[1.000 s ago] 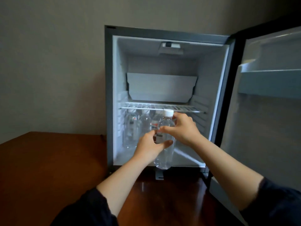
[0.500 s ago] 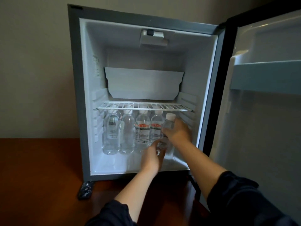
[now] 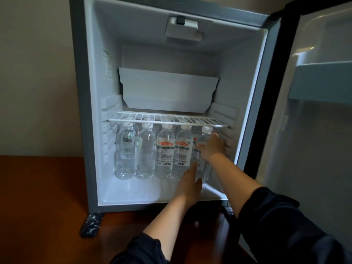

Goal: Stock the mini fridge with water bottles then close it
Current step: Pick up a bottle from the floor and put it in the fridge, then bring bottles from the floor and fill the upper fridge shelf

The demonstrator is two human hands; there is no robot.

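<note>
– brown tabletop point(image 3: 38, 187) nearest me. who's got hold?
– right hand point(image 3: 212, 147), fingers curled round the upright end bottle point(image 3: 202, 168), just under the wire shelf point(image 3: 167, 121). left hand point(image 3: 187, 184) is nearer me, flat and straight-fingered beside its base, holding nothing.
– count?
– five bottles point(image 3: 164, 153) in the front row, held one rightmost; more behind, unclear. one fridge point(image 3: 82, 111), door point(image 3: 314, 149) open on my right.

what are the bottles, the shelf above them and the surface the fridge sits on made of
Bottles: clear glossy plastic, likely; you see through them, white caps. Shelf: white-coated wire, by its thin parallel bars. Surface: reddish-brown polished wood or veneer, going by its sheen; grain too dim to tell.
</note>
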